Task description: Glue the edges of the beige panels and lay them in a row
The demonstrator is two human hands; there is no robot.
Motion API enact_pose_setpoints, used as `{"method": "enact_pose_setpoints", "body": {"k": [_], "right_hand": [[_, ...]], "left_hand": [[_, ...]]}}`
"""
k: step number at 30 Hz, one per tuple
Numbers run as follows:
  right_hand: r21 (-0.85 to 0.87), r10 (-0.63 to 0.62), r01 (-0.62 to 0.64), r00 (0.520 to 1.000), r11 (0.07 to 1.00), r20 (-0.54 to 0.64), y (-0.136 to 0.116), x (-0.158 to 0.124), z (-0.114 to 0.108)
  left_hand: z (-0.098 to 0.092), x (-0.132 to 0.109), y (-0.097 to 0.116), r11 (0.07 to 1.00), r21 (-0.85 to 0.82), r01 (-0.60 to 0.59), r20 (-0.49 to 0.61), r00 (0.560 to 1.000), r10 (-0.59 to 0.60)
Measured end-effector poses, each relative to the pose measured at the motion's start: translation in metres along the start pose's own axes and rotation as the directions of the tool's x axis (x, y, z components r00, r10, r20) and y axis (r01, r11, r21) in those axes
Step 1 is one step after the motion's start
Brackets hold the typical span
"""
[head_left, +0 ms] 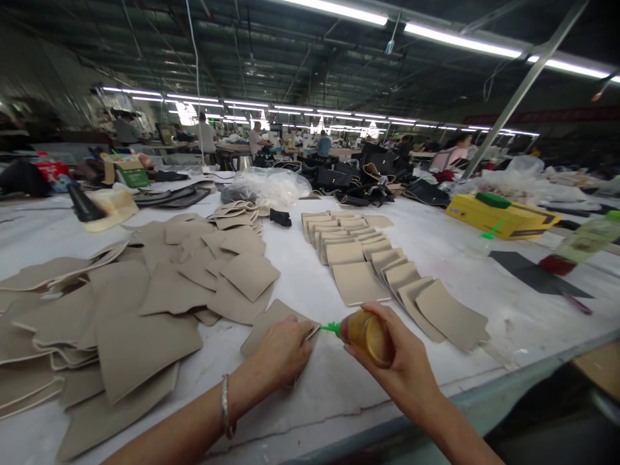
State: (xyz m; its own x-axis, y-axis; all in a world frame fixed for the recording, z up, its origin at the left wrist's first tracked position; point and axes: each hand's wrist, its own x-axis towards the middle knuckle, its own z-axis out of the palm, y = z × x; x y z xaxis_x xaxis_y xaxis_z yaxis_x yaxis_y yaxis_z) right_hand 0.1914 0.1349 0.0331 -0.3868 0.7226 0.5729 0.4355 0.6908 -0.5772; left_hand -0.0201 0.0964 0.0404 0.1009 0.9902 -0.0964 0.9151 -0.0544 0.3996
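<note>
My right hand (pixel 404 361) is wrapped round a glue bottle (pixel 365 336) of amber liquid, tipped sideways with its green nozzle (pixel 331 328) pointing left. The nozzle tip meets the edge of a taupe leather piece (pixel 274 321), close to my left fingers. Closed on that same piece, my left hand (pixel 281 349) pinches its right edge against the white table (pixel 310 420). Beyond my hands, several leather pieces (pixel 358 282) lie in overlapping rows. A loose heap of similar leather pieces (pixel 145 323) spreads to the left.
A yellow box (pixel 501 216) stands at the right, near a small green-tipped bottle (pixel 484 240) and a clear bottle (pixel 581 242) with dark red contents. Clear plastic (pixel 271 186) and dark leather parts (pixel 353 174) lie at the back. Several people work in the distance.
</note>
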Motion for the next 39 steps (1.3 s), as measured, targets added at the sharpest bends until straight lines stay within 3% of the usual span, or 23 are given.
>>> {"method": "enact_pose_setpoints", "body": {"k": [8, 14, 20, 26, 31, 37, 39], "right_hand": [[0.103, 0.188, -0.186, 0.982, 0.977, -0.012, 0.014, 0.002, -0.003], [0.131, 0.226, -0.221, 0.974, 0.966, -0.025, 0.018, 0.0, 0.001], [0.262, 0.298, -0.313, 0.95, 0.913, 0.097, 0.011, 0.001, -0.002], [0.221, 0.339, -0.337, 0.94, 0.915, 0.03, 0.014, 0.001, -0.001], [0.308, 0.339, -0.382, 0.922, 0.871, 0.185, 0.005, -0.005, -0.004], [0.302, 0.392, -0.407, 0.913, 0.862, 0.11, 0.003, -0.006, -0.005], [0.328, 0.389, -0.425, 0.905, 0.844, 0.173, 0.003, -0.01, -0.005]], "left_hand": [[0.005, 0.002, -0.008, 0.999, -0.017, -0.03, 0.003, 1.0, 0.03], [0.006, 0.001, -0.011, 0.997, -0.06, -0.05, 0.005, 0.999, 0.05], [0.005, 0.0, -0.011, 0.997, -0.064, -0.048, 0.017, 0.999, 0.049], [0.003, -0.003, -0.013, 0.998, -0.043, -0.049, 0.043, 0.998, 0.051], [0.002, -0.004, -0.013, 0.998, -0.043, -0.037, 0.057, 0.998, 0.039], [0.002, -0.005, -0.014, 0.999, -0.007, -0.039, 0.046, 0.998, 0.039], [0.003, -0.006, -0.015, 0.999, -0.008, -0.036, 0.046, 0.998, 0.036]]}}
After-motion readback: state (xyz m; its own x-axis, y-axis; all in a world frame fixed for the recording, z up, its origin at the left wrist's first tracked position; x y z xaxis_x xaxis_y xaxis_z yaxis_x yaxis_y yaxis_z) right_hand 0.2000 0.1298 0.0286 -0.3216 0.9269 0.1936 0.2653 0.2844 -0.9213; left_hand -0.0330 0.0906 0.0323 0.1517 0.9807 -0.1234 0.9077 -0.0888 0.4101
